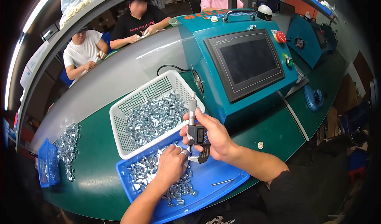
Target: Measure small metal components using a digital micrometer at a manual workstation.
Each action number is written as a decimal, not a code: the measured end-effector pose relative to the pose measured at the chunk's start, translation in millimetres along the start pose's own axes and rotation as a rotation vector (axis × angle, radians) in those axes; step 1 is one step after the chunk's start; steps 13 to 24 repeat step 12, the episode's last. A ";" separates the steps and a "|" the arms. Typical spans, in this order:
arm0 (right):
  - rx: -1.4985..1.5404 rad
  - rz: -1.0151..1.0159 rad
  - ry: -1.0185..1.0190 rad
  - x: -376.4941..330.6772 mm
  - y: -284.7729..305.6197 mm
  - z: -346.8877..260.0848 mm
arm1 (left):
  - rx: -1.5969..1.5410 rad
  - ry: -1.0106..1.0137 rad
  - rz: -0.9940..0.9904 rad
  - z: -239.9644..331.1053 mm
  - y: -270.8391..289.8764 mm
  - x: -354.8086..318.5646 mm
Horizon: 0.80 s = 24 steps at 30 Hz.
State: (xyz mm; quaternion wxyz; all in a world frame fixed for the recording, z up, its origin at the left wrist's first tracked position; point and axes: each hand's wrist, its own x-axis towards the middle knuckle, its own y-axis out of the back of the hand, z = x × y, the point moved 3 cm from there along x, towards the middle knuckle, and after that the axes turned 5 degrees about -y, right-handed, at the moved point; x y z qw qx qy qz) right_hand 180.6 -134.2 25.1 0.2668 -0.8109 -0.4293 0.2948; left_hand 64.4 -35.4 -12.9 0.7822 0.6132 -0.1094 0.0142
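Note:
My right hand (217, 138) is closed around a digital micrometer (200, 136), held upright with its thimble at the top and its dark frame and jaw pointing down. Close by its lower end, my left hand (171, 163) has its fingers drawn together, with a ring on one finger. Whatever those fingertips grip is hidden behind the hand. Both hands are over a blue tray (214, 192) that holds many small shiny metal cylinders (143, 171). A thin metal rod (222, 182) lies at the tray's right side.
A white perforated basket (118, 134) full of similar metal pieces stands behind the tray. At left, more pieces (67, 146) lie beside a small blue basket (48, 164). A teal machine (214, 61) with a dark screen rises behind my right hand. Three people sit beyond the bench.

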 end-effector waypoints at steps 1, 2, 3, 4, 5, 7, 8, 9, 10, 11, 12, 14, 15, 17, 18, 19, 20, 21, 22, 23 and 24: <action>-0.011 0.001 -0.003 1.3 0.6 0.4 | -0.009 -0.013 0.008 -1.4 -0.1 0.4; -0.008 0.000 0.001 1.1 0.0 0.3 | -0.005 -0.016 0.007 -1.7 0.8 0.0; -0.019 0.007 -0.001 1.1 0.6 0.4 | -0.029 -0.012 0.024 -1.5 2.4 0.9; -0.031 0.015 -0.004 1.6 1.1 0.4 | -0.054 -0.009 0.041 -0.5 5.9 2.7; -0.030 0.018 -0.003 2.7 1.4 0.3 | -0.099 0.027 0.041 -0.3 13.4 2.4; -0.026 0.016 -0.011 3.0 1.8 1.0 | -0.315 0.173 0.132 -0.5 19.8 -0.1; -0.028 0.020 -0.017 3.2 2.5 1.7 | -0.529 0.319 0.224 -4.1 20.5 -2.6; -0.030 0.021 -0.013 3.9 2.7 1.8 | -0.659 0.353 0.247 -7.9 21.6 -5.0; -0.033 0.022 -0.010 4.9 3.2 2.2 | -0.804 0.415 0.277 -11.9 19.3 -8.9; -0.023 0.020 -0.014 6.5 4.1 3.3 | -0.976 0.462 0.309 -15.8 14.4 -13.2; -0.013 0.018 -0.022 7.3 5.0 5.6 | -1.150 0.513 0.342 -18.8 6.8 -19.7; -0.013 0.018 -0.022 7.3 5.0 5.6 | -1.150 0.513 0.342 -18.8 6.8 -19.7; -0.013 0.018 -0.022 7.3 5.0 5.6 | -1.150 0.513 0.342 -18.8 6.8 -19.7; -0.013 0.018 -0.022 7.3 5.0 5.6 | -1.150 0.513 0.342 -18.8 6.8 -19.7; -0.013 0.018 -0.022 7.3 5.0 5.6 | -1.150 0.513 0.342 -18.8 6.8 -19.7; -0.013 0.018 -0.022 7.3 5.0 5.6 | -1.150 0.513 0.342 -18.8 6.8 -19.7; -0.013 0.018 -0.022 7.3 5.0 5.6 | -1.150 0.513 0.342 -18.8 6.8 -19.7; -0.013 0.018 -0.022 7.3 5.0 5.6 | -1.150 0.513 0.342 -18.8 6.8 -19.7; -0.013 0.018 -0.022 7.3 5.0 5.6 | -1.150 0.513 0.342 -18.8 6.8 -19.7; -0.013 0.018 -0.022 7.3 5.0 5.6 | -1.150 0.513 0.342 -18.8 6.8 -19.7; -0.013 0.018 -0.022 7.3 5.0 5.6 | -1.150 0.513 0.342 -18.8 6.8 -19.7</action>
